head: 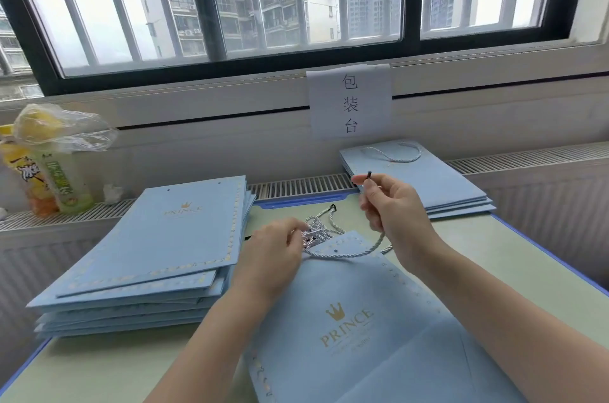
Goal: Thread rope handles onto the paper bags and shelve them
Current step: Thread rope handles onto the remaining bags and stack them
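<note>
Head view, left to right: two drink bottles (pixel 49 178) stand upright on the radiator ledge at far left, with a crumpled clear plastic bag (pixel 66 129) draped over their tops. Next comes a tall stack of flat bags (pixel 148 247), pale blue with gold edging and a crown logo, lying face up on the green table (pixel 99 366); the long axis of the stack runs from the near left corner away toward the window, and two punched holes show at the far edge of the top bag. I cannot count the stack exactly, but several layers show.

The left hand (pixel 273 257) lies palm down with its fingers curled into a bundle of rope handles (pixel 318 231), a tangle of white-and-blue twisted cords lying just beyond the top edge of the paper bag (pixel 346 320) in front of the person. That one bag lies flat, logo up, its long axis running from the person toward the window and tilted a little left, open end away.

One rope handle (pixel 369 251) curves across the bag's top edge and rises to the right hand (pixel 392 208), which pinches it near its dark tip between thumb and forefinger; the tip points up and left.

Behind the right hand lies a smaller stack of finished bags (pixel 428 178), about four, with one looped cord showing on top. A paper sign (pixel 350 104) hangs below the window (pixel 296 0)
</note>
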The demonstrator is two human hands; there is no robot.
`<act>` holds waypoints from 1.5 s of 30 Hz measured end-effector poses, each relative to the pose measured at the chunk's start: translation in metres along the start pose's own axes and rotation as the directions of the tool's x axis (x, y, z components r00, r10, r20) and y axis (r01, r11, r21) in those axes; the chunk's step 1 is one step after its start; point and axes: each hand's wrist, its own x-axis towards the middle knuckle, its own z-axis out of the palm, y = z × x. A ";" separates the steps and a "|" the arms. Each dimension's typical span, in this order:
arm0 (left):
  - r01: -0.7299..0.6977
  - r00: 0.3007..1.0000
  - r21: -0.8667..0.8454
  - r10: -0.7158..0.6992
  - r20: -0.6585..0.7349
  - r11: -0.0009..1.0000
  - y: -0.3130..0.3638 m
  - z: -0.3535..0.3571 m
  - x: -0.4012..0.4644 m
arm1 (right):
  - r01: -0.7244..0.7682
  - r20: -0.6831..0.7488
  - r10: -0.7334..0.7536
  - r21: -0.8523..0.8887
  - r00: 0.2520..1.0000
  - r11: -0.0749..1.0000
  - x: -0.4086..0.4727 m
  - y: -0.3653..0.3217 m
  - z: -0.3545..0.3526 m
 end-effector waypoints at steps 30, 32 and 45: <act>0.136 0.953 -0.038 -0.121 0.276 0.990 0.006 -0.007 0.003 | 0.564 0.409 -0.388 -0.610 0.826 0.556 -0.006 0.018 0.010; 0.129 0.964 -0.040 -0.116 0.240 0.991 0.006 -0.010 0.004 | 0.550 0.413 -0.363 -0.609 0.835 0.572 -0.007 0.017 0.011; 0.281 0.902 -0.262 -0.160 0.402 0.923 0.001 -0.017 0.004 | 0.662 0.571 -0.336 -0.632 0.749 0.403 -0.011 0.018 0.014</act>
